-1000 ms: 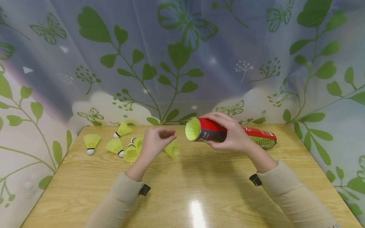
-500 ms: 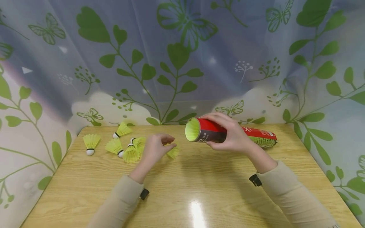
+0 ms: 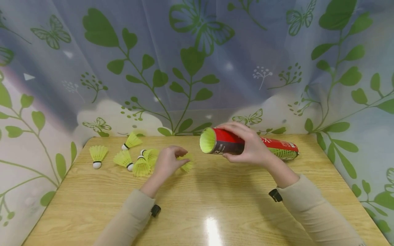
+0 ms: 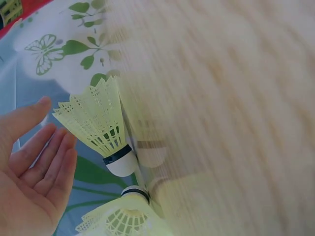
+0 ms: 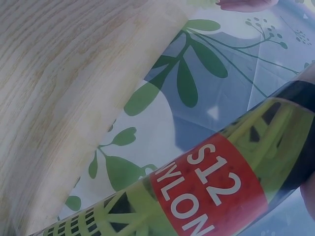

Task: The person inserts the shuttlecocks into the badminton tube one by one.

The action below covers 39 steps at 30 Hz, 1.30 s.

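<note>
My right hand (image 3: 252,143) grips a red and clear shuttlecock tube (image 3: 229,140), held tilted above the table with its left end showing a yellow shuttlecock skirt (image 3: 207,140). Printed "S12 NYLON", the same tube (image 5: 209,184) fills the lower part of the right wrist view. Over the table, my left hand (image 3: 169,160) hovers with bent fingers around a yellow nylon shuttlecock (image 3: 187,164) partly hidden behind it. In the left wrist view, thumb and fingers are spread beside the skirt of that shuttlecock (image 4: 101,120), not closed on it.
Several more yellow shuttlecocks lie left of my left hand, among them one near the left edge (image 3: 98,155) and one at the back (image 3: 132,140). The wooden table (image 3: 184,205) meets a leaf-patterned curtain (image 3: 197,85) behind and at both sides.
My left hand has lowered slightly toward the shuttlecock beside it, covering more of it. The right hand and the tube have stayed almost still.
</note>
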Available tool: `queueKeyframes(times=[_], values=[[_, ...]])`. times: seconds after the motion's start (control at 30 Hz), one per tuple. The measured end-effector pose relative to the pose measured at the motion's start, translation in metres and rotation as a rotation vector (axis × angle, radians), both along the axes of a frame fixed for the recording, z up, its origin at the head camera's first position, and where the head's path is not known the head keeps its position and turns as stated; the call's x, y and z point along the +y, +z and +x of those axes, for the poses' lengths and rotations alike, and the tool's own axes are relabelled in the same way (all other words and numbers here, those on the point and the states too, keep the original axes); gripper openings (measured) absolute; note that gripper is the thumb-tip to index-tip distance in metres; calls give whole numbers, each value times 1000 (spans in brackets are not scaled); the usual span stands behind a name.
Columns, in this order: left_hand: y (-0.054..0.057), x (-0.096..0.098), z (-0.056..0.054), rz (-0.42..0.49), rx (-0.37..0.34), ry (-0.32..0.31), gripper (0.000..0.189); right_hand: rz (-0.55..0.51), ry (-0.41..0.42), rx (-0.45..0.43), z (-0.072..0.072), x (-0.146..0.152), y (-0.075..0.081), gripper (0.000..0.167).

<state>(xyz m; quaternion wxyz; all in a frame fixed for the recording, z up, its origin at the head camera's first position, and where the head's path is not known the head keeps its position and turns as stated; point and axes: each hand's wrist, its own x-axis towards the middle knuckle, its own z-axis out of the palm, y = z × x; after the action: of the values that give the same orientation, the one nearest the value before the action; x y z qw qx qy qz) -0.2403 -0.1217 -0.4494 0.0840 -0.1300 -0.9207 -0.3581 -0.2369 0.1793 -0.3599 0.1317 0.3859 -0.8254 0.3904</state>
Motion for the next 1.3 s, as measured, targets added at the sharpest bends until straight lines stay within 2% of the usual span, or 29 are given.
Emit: queueKeyframes(times=[0.23,0.43,0.67,0.87,1.1,1.3], values=[[-4,-9,0,21,-16,-15,22,1,-6,-8,1,0,0,73],[-5,-17,4,3,-27,-24,22,1,-12,-17,2,1,2,74],[-6,-23,7,-23,-37,0,25,4,-20,-2,2,2,2,73],[-4,-26,7,19,-26,16,18,1,-21,21,1,3,1,73],[0,-35,5,56,26,66,10,-3,-15,31,0,3,1,73],[2,-45,3,17,94,133,10,5,-19,8,1,2,0,73]])
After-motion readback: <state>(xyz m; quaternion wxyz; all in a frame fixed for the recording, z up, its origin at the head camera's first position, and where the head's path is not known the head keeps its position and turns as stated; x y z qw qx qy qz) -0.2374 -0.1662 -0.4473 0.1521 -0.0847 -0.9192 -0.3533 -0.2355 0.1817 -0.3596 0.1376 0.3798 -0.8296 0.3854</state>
